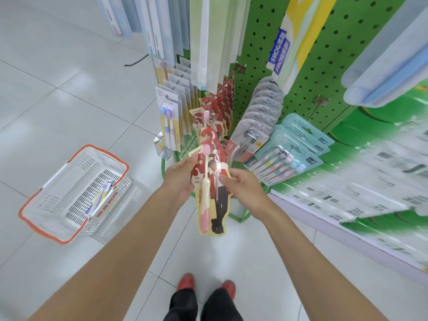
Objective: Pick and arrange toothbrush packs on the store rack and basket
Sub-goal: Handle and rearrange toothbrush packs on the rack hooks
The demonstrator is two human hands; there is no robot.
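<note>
White floor tiles (231, 251) spread under your red shoes (185, 281), and both of your bare arms reach forward over them. Your left hand (179, 179) grips the left edge of a red toothbrush pack (212, 193), with the thumb on its front near the top. Your right hand (243, 188) pinches the right edge at mid height. The pack hangs upright between them, printed face toward you, and its red hanger hook (209, 135) points up at the rack.

Off to your left, the orange-rimmed basket (62, 240) sits on the floor with one pack (102, 198) lying inside. Straight ahead, matching red packs (222, 100) hang in a row on the green pegboard rack (259, 42), beside a teal row (289, 156).

If this pack goes on that red row, hold it flat and facing out. Steer the hook with your left hand and steady the bottom with your right. Seat the hook fully on the peg before you let go.
</note>
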